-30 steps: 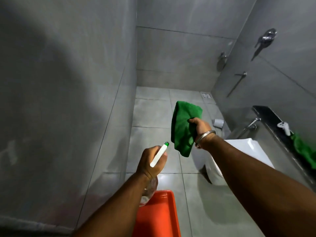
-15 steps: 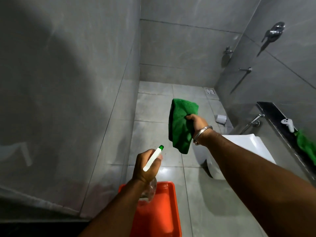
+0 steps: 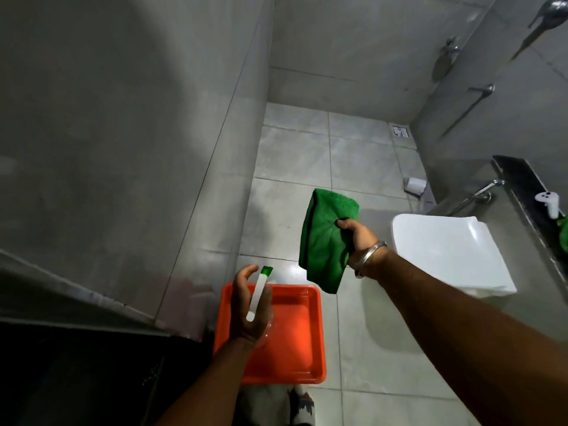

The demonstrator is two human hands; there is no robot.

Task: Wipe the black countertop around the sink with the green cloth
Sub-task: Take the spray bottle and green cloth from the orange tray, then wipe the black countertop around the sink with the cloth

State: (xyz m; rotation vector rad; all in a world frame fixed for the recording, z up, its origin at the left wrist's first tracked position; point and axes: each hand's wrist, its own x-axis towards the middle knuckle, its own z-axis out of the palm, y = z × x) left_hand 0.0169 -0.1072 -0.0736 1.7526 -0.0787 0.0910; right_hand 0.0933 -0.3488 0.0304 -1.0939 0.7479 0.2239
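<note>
Green cloth (image 3: 325,241): folded, hanging in the air above the grey tiled floor (image 3: 307,155), gripped at its right edge by the right hand (image 3: 358,236); silver bangle (image 3: 368,258) on that wrist. Left hand (image 3: 250,305): wrapped around a clear spray bottle (image 3: 259,292) with white, green-tipped nozzle, over an orange tray (image 3: 295,342). White toilet (image 3: 445,250) at right. Black worktop (image 3: 525,186) along the right wall, carrying a white controller (image 3: 548,202).
</note>
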